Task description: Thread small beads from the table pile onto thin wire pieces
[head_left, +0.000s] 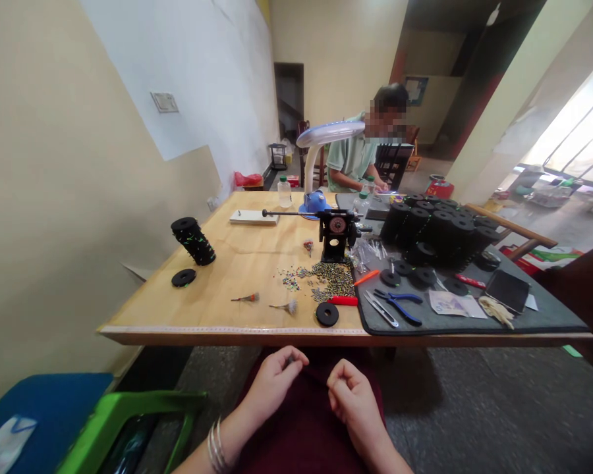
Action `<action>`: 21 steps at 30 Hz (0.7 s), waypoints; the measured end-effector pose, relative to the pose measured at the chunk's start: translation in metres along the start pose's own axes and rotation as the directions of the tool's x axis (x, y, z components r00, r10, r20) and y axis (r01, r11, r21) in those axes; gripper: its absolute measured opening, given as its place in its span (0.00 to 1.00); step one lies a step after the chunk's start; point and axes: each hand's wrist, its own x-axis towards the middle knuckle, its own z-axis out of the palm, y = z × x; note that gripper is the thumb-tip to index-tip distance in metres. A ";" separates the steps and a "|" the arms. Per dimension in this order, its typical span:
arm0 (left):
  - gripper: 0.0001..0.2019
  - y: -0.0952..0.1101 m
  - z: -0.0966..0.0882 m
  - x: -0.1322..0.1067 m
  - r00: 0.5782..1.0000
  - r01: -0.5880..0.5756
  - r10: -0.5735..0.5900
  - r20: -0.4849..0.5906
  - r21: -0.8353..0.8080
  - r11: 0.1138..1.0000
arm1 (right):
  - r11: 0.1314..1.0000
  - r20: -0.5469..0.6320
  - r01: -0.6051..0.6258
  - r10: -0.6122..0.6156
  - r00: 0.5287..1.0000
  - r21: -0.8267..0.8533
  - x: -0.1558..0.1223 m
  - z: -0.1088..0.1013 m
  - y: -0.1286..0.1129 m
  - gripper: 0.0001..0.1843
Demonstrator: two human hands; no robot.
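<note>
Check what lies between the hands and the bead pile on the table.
Both hands, left and right, sit in the lap below the table edge. Ahead of the bead pile lie a black disc and red-handled tool.

Pinched item in left hand [275, 380] indiscernible

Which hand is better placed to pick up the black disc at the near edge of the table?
Probably the right hand. The black disc lies almost straight ahead of it, just past the table edge. The left hand sits further to the left. Both hands are curled closed over the lap.
</note>
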 end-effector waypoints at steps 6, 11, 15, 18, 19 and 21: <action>0.13 0.009 0.011 -0.005 0.970 0.141 -0.122 0.211 -0.078 0.987 | 0.999 0.028 0.009 -0.008 1.000 -0.033 0.001 0.001 -0.002 0.09; 0.16 0.011 0.014 0.000 0.984 0.144 -0.118 0.132 -0.209 0.967 | 0.988 0.053 0.100 -0.094 0.994 -0.121 0.000 0.001 -0.003 0.11; 0.16 0.006 0.011 0.002 0.985 0.146 -0.112 0.128 -0.296 0.944 | 0.977 0.074 0.146 -0.136 0.988 -0.157 -0.001 0.001 -0.002 0.11; 0.16 0.003 0.009 0.003 0.987 0.140 -0.101 0.129 -0.346 0.928 | 0.970 0.085 0.165 -0.152 0.985 -0.178 -0.001 0.001 -0.001 0.10; 0.16 0.003 0.009 0.003 0.987 0.141 -0.101 0.127 -0.351 0.926 | 0.967 0.087 0.175 -0.161 0.983 -0.185 -0.001 0.001 0.000 0.10; 0.17 0.003 0.009 0.003 0.985 0.151 -0.113 0.129 -0.340 0.928 | 0.960 0.088 0.197 -0.183 0.979 -0.201 0.000 0.000 0.002 0.10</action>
